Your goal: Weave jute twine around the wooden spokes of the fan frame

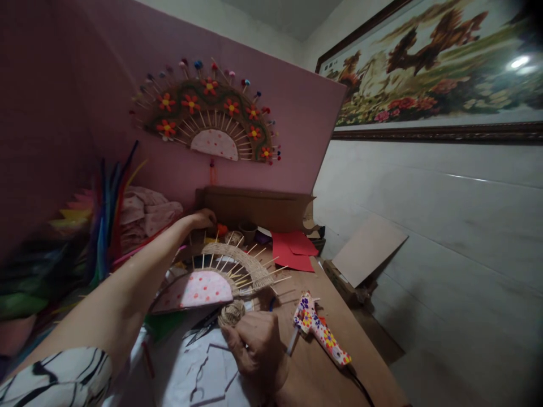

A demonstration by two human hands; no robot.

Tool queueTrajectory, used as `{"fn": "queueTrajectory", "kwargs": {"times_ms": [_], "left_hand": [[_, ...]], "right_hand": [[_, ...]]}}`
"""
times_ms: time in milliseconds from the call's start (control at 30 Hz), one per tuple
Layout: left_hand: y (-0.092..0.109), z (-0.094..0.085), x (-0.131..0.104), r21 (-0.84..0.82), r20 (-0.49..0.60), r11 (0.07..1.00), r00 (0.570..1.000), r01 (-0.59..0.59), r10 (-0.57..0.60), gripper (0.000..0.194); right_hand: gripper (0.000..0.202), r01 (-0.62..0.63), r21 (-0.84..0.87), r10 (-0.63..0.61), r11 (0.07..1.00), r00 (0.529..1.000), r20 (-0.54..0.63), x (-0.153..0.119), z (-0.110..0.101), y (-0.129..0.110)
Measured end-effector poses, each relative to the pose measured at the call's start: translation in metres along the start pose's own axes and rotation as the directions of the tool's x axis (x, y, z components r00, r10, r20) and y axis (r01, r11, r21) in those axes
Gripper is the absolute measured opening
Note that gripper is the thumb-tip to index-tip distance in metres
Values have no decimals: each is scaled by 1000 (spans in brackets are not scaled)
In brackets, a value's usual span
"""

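My left hand (205,219) reaches to the back of the table, beside small orange pieces (222,229); its fingers are too dim to read. Near the front, my right hand (259,346) is closed around the lower side of a ball of twine (232,313). Between the hands lies a half-round fan frame of thin sticks with a woven twine band (254,267) and a pink spotted half-disc (204,289) at its base. Scissors (202,328) lie under the fan's front edge, left of the twine ball.
A flowered glue gun (322,330) with a cord lies at the right. Red sheets (293,251) sit behind it. A finished fan (211,113) hangs on the pink board (297,135). Pipe cleaners (108,215) and pink cloth (146,212) are at the left.
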State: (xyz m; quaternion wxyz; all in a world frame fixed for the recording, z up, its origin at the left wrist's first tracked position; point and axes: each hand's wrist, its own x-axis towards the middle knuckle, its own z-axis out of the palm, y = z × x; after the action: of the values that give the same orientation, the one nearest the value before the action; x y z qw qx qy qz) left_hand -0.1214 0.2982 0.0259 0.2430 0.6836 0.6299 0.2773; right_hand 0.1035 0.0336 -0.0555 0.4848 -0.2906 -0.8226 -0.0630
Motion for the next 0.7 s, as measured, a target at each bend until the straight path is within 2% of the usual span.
{"fn": "queueTrajectory", "kwargs": {"times_ms": [167, 300, 467, 600, 667, 700], "left_hand": [[9, -1, 4, -229, -143, 971, 989, -64, 32, 20], [21, -11, -1, -438, -258, 891, 966, -120, 4, 25], [37, -33, -18, -690, -326, 690, 945, -221, -23, 20], [51, -50, -39, -790, -366, 528, 931, -311, 0, 7], [61, -55, -54, -844, -349, 431, 937, -318, 8, 8], [66, -56, -63, -894, -308, 341, 951, -292, 8, 11]], "right_hand": [[38, 5, 6, -5, 1000, 1000, -8, 0, 1, 2], [39, -4, 17, 4, 1000, 1000, -20, 1, 1, 1], [38, -17, 41, 18, 999, 1000, -10, 2, -1, 1], [38, -16, 72, 17, 997, 1000, -9, 2, 0, 1], [38, -21, 88, 23, 996, 1000, -15, 2, 0, 1], [39, -31, 93, 33, 995, 999, -18, 2, 0, 1]]}}
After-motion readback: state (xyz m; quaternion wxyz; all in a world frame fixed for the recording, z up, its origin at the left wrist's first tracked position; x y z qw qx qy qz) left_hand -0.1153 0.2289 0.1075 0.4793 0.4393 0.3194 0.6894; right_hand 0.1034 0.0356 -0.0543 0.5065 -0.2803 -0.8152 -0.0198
